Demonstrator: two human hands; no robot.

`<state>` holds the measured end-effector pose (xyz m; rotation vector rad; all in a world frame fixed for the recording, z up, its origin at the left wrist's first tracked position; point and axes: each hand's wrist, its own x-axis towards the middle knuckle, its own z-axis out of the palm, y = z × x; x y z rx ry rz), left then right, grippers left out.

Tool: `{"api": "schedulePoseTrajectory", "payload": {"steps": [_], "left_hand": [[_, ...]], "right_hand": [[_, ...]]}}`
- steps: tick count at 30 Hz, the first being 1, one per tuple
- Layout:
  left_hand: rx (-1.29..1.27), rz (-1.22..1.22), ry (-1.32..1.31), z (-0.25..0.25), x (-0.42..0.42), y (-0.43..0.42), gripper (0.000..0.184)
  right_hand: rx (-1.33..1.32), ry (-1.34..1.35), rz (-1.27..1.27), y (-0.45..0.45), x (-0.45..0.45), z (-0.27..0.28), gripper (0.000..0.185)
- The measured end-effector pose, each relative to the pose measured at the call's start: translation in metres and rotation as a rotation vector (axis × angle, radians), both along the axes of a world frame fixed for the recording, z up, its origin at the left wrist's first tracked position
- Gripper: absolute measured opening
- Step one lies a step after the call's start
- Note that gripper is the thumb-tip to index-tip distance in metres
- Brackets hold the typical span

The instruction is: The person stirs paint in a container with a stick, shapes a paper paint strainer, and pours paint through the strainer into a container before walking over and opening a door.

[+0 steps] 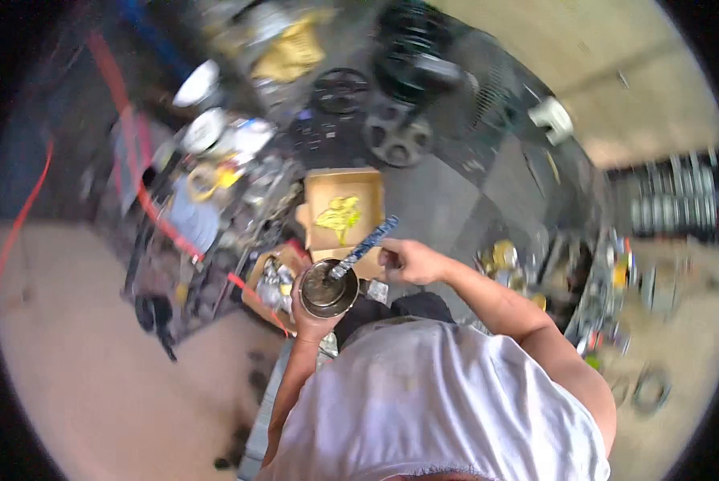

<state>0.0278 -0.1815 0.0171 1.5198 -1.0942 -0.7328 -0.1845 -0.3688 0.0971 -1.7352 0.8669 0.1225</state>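
Left of the metal bowl (324, 297) sits a small carton (253, 284) of mixed bits. The left hand (315, 324) curls round the bowl's near side, fingers partly closed, holding it. Just beyond the bowl, a yellow-green cloth (340, 215) lies in an open cardboard box (321, 186). A blue-and-white stick (369, 244) leans in the bowl, jutting up rightward. Right of the bowl, the right hand (414, 261) is half-curled beside the stick; contact is unclear. Work seems under way; what remains can't be judged.

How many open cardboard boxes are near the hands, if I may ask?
2: one box beyond the bowl, another box beside the left hand. Others may be hidden.
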Motion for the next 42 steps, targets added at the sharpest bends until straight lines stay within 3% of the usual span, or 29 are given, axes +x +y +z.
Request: {"api": "schedulePoseTrajectory", "payload": {"steps": [1, 2, 4, 7, 8, 10, 13, 19, 24, 27, 32, 36, 37, 42], "left_hand": [[-0.043, -0.106, 0.03, 0.003, -0.016, -0.011, 0.114], [-0.117, -0.2, 0.059, 0.011, -0.033, -0.023, 0.114], [-0.141, -0.379, -0.06, 0.007, -0.068, -0.042, 0.113], [-0.141, -0.599, -0.165, 0.028, -0.148, -0.058, 0.111], [-0.098, -0.622, -0.179, 0.032, -0.176, -0.064, 0.109], [-0.144, -0.706, -0.15, 0.033, -0.236, -0.067, 0.107], [-0.036, -0.744, 0.1, 0.023, -0.312, -0.063, 0.105], [-0.078, -0.801, 0.104, 0.037, -0.428, -0.069, 0.103], [-0.08, -0.873, 0.085, 0.076, -0.479, -0.076, 0.105], [-0.1, -0.895, 0.05, 0.087, -0.489, -0.086, 0.108], [-0.058, -0.878, -0.011, 0.059, -0.494, -0.116, 0.109], [-0.039, -0.831, 0.112, 0.054, -0.516, -0.157, 0.108], [-0.081, -0.833, -0.015, 0.054, -0.519, -0.174, 0.108], [-0.025, -0.805, 0.072, 0.027, -0.528, -0.265, 0.106]], "right_hand": [[-0.084, -0.046, -0.076, 0.015, -0.026, 0.003, 0.068], [0.027, -0.095, -0.209, 0.028, -0.049, 0.002, 0.074], [0.022, -0.241, -0.487, 0.044, -0.09, 0.015, 0.068], [-0.281, -0.306, -0.668, 0.069, -0.18, 0.029, 0.061], [-0.187, -0.226, -0.725, 0.079, -0.212, 0.05, 0.06], [-0.145, -0.381, -0.883, 0.109, -0.276, 0.036, 0.059], [-0.189, -0.541, -1.129, 0.164, -0.368, 0.015, 0.059], [-0.17, -0.211, -1.519, 0.292, -0.53, -0.055, 0.054], [-0.195, -0.25, -1.747, 0.344, -0.595, -0.094, 0.046], [-0.01, -0.175, -1.816, 0.328, -0.602, -0.099, 0.041], [-0.143, -0.252, -1.732, 0.249, -0.578, -0.121, 0.043], [-0.098, -0.149, -1.362, 0.171, -0.57, -0.092, 0.049], [-0.071, -0.082, -1.229, 0.151, -0.574, -0.092, 0.051], [-0.032, 0.006, -1.151, 0.052, -0.599, -0.116, 0.053]]}}
